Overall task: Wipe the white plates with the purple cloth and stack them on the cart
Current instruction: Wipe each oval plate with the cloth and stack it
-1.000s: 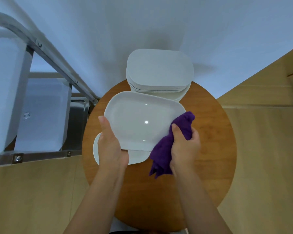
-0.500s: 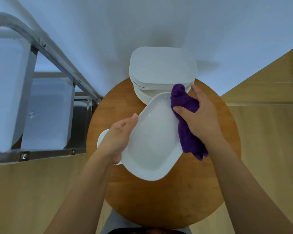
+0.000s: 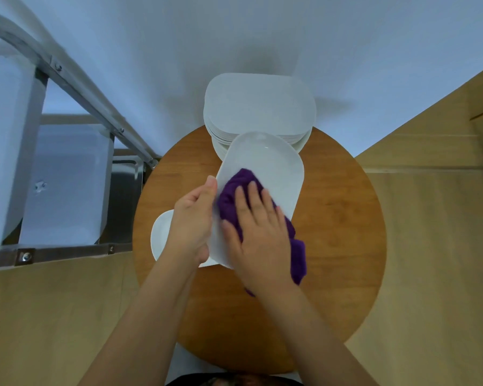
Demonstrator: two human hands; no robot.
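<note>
The right hand [image 3: 258,232] presses the crumpled purple cloth [image 3: 241,196] flat-fingered onto the glossy white oblong plate [image 3: 273,168]; the left hand [image 3: 191,221] grips its edge. Best wiped firmly, rim to rim.

Glossy white rounded-rectangular plate [image 3: 265,168] tilts above the table, bunched purple cloth [image 3: 234,190] pressed on its face; a tall stack of matching white plates [image 3: 258,107] sits just behind; another white plate [image 3: 161,238] lies flat at left

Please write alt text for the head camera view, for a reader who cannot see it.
Over a round wooden table, a right hand presses a purple cloth onto a white plate gripped by the left hand. Stacked plates sit behind; a metal cart stands left.
</note>
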